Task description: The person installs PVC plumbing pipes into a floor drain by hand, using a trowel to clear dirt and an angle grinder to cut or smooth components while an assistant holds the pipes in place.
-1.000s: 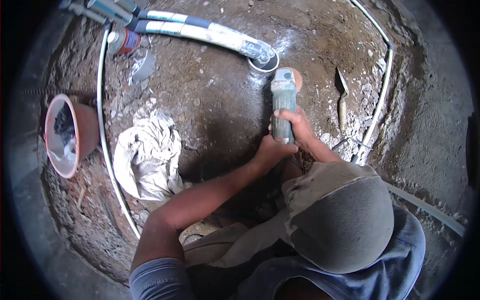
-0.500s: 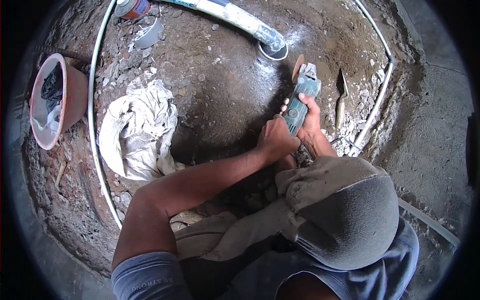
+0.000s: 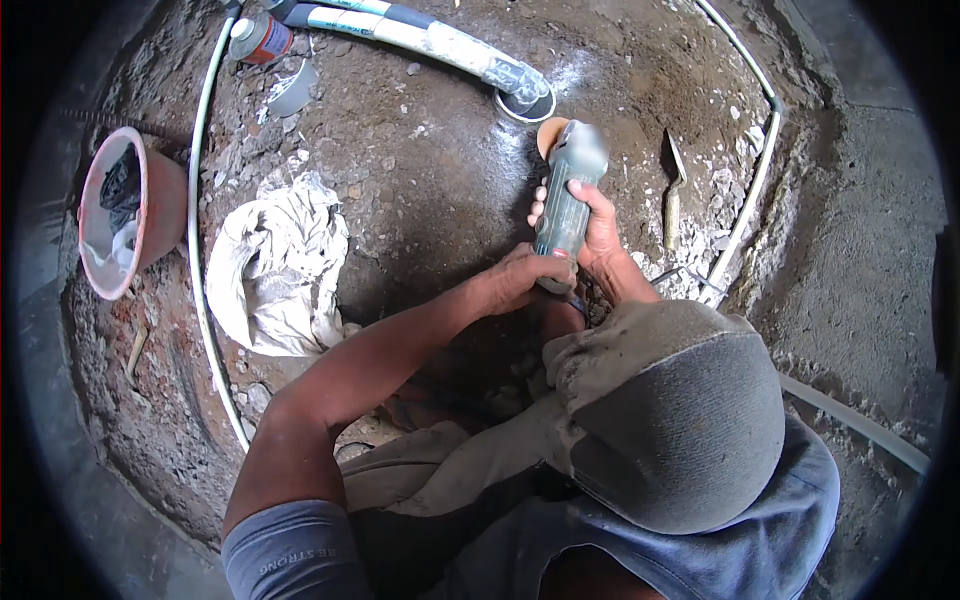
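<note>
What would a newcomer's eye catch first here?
Likely the green angle grinder near the centre, the left hand at its rear, the right hand around its body. Just beyond its orange disc is a pale pipe's end; a white cloth lies left, a pink bucket farther left.

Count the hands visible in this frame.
2: the left hand grips the rear end of the angle grinder, and the right hand wraps around its body, partly hidden by the tool.

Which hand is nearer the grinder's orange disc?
The right bare hand, around the middle of the green angle grinder; the left bare hand grips its rear end.
</note>
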Demonstrator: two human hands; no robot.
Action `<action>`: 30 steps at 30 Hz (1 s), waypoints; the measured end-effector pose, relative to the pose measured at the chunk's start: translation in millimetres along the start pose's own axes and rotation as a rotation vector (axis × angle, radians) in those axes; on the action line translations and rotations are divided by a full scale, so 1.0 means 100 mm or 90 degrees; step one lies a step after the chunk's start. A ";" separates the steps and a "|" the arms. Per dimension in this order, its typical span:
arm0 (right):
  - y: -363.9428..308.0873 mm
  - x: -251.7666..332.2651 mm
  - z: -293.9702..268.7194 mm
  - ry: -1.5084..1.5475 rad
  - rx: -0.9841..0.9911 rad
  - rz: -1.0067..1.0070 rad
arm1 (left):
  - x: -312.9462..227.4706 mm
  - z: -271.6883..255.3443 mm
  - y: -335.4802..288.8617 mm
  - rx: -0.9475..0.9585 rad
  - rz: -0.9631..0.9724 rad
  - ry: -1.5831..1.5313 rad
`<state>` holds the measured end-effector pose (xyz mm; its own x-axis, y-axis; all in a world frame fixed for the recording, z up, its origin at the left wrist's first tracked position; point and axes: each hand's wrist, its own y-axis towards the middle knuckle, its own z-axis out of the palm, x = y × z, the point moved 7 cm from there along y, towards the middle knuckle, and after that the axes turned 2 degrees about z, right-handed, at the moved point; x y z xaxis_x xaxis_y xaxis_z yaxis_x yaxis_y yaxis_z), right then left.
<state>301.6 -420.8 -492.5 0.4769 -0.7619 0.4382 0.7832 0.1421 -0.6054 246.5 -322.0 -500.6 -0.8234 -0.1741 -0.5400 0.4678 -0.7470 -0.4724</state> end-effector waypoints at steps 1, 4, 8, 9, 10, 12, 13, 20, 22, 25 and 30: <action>0.01 0.02 -0.03 -0.087 -0.024 0.032 | 0.07 0.07 -0.01 0.014 -0.053 -0.120; 0.04 0.10 -0.03 -0.316 -0.104 -0.024 | 0.15 -0.11 0.12 -0.121 -0.021 0.052; 0.19 0.07 0.07 -0.472 -0.128 -0.041 | 0.24 -0.26 0.16 -0.218 0.020 0.097; 0.24 0.06 0.06 -0.489 -0.125 -0.019 | 0.25 -0.26 0.19 -0.200 0.017 0.082; 0.28 0.08 0.04 -0.507 -0.125 0.001 | 0.21 -0.23 0.21 -0.178 0.015 0.067; 0.34 0.11 -0.04 -0.510 -0.131 0.000 | 0.12 -0.22 0.23 -0.213 -0.008 0.091; 0.35 0.11 -0.03 -0.508 -0.141 -0.001 | 0.13 -0.27 0.23 -0.249 -0.034 0.122; 0.40 0.08 -0.02 -0.521 -0.172 0.020 | 0.13 -0.32 0.23 -0.216 0.015 0.133; 0.43 0.08 -0.05 -0.529 -0.175 0.018 | 0.11 -0.32 0.24 -0.217 0.049 0.129; 0.44 0.05 -0.06 -0.530 -0.178 0.033 | 0.09 -0.32 0.22 -0.215 0.059 0.128; 0.45 0.02 0.00 -0.545 -0.182 0.039 | 0.28 -0.40 0.36 -0.236 0.036 0.101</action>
<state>337.8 -416.0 -518.3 0.7382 -0.0115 0.6745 0.6715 -0.0829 -0.7363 253.6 -328.1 -560.6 -0.7471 -0.0854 -0.6592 0.6186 -0.4521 -0.6425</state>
